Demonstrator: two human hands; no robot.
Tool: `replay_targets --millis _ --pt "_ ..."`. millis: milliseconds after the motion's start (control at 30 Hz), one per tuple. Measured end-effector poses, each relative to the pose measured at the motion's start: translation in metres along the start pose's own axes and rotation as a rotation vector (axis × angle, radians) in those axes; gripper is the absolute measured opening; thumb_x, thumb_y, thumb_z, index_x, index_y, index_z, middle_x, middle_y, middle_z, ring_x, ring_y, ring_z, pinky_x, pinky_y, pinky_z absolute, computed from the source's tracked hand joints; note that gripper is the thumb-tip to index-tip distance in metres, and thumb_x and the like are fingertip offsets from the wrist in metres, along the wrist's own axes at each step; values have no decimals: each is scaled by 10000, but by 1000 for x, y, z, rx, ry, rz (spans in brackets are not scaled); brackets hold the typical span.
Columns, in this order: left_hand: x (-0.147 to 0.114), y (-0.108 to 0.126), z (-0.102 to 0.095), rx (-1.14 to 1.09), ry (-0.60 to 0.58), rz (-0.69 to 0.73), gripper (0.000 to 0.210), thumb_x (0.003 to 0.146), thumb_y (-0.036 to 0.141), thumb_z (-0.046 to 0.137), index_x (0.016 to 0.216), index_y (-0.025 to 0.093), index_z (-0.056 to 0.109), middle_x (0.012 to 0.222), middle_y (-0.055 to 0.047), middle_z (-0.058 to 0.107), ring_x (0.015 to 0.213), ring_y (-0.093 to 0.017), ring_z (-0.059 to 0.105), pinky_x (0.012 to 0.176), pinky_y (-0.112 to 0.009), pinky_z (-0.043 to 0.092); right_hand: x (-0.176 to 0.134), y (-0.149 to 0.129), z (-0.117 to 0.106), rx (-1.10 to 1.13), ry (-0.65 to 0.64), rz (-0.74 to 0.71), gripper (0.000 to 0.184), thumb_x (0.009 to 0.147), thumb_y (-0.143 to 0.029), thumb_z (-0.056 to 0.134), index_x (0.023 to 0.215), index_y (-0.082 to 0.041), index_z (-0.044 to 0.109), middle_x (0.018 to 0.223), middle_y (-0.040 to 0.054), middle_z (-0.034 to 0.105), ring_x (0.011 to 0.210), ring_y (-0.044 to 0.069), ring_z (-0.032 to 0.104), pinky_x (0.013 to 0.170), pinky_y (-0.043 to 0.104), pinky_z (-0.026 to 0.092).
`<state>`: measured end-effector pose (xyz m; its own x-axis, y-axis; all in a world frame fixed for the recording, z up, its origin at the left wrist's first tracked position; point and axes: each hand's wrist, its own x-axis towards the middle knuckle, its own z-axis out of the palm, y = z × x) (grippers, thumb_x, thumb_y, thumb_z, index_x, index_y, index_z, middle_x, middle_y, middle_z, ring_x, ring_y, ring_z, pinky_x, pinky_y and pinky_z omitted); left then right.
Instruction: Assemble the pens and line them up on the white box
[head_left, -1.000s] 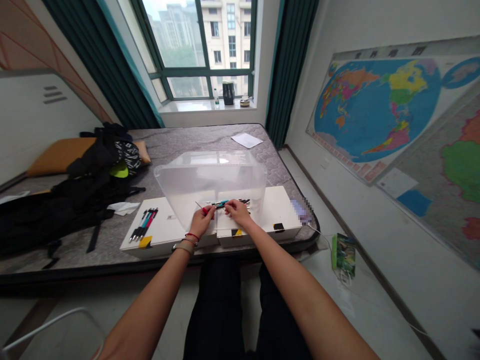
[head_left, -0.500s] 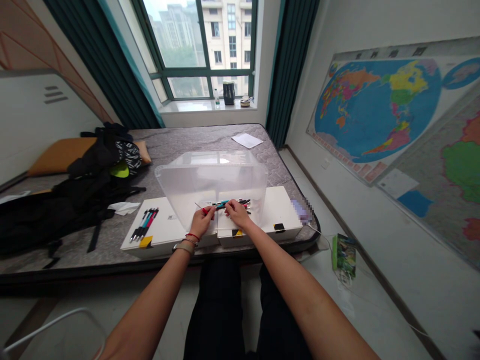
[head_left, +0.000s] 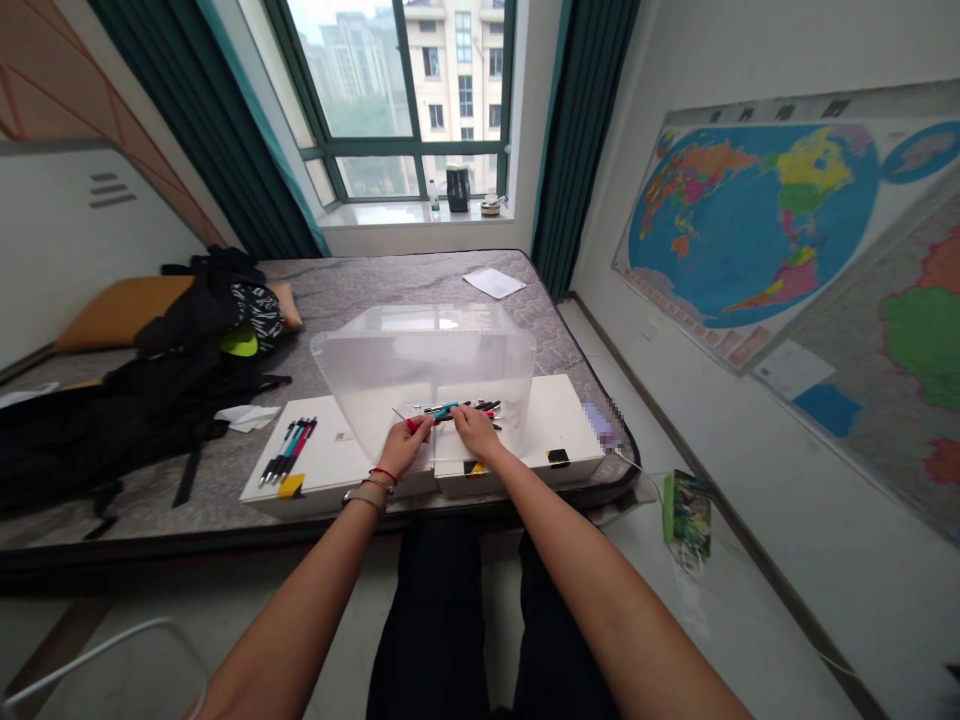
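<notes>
My left hand (head_left: 406,446) is closed in a pinch on a slim red pen part (head_left: 411,426), with a thin pale rod sticking out to the upper left. My right hand (head_left: 475,434) is closed too, its fingertips on a teal pen (head_left: 445,410) between the two hands. Behind my fingers lie several more pens (head_left: 489,407), mostly black with some red, partly hidden by my right hand. They are at the mouth of a clear plastic bin (head_left: 420,355) that rests on its side. To the left, a row of black, teal and red pens (head_left: 289,450) lies side by side.
Two white boxes (head_left: 551,412) stand at the front edge of a grey mattress (head_left: 360,280), under the bin. A black backpack (head_left: 172,370) and a crumpled tissue (head_left: 247,417) lie to the left. A paper sheet (head_left: 494,282) lies farther back.
My right fingers have shifted slightly right and down, and more of the teal pen shows between the hands. My left hand has moved very little, still pinching the red pen part.
</notes>
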<state>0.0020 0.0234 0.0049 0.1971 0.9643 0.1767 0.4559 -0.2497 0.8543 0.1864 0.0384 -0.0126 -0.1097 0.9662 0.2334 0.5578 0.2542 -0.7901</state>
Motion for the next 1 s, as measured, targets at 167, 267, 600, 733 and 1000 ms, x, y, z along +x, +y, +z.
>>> replay_targets --millis 167,267,600,733,1000 --pt "-1 2 -1 -20 0 1 449 898 541 486 741 168 682 598 9 572 609 -135 499 645 -256 394 0 -4 -3 58 -18 3 425 1005 -409 370 679 -218 566 657 9 599 654 165 542 638 247 332" --pt "-1 1 -2 -44 10 -4 445 897 541 490 751 167 683 600 6 576 619 -140 512 656 -261 401 -3 -7 -6 122 -56 -7 411 1003 -414 372 686 -219 549 621 -13 579 629 150 539 642 240 344" --pt "1 -3 -1 -67 -34 6 461 912 540 482 775 158 699 642 -10 610 672 -152 548 694 -267 410 -3 -8 -10 112 -30 2 457 979 -436 384 590 -220 494 583 -19 546 611 150 522 622 230 354" --pt "1 0 0 -82 -43 15 463 916 535 476 761 157 693 636 -4 607 672 -148 547 712 -265 412 -1 -6 -7 86 -13 3 485 972 -491 357 614 -214 531 597 -18 562 619 154 529 611 232 348" --pt "0 0 -4 -184 127 -34 436 913 522 484 774 164 692 582 7 575 625 -147 537 715 -269 420 -4 -4 -5 208 43 107 535 996 -507 255 656 -209 542 534 -16 553 565 146 555 638 240 389"
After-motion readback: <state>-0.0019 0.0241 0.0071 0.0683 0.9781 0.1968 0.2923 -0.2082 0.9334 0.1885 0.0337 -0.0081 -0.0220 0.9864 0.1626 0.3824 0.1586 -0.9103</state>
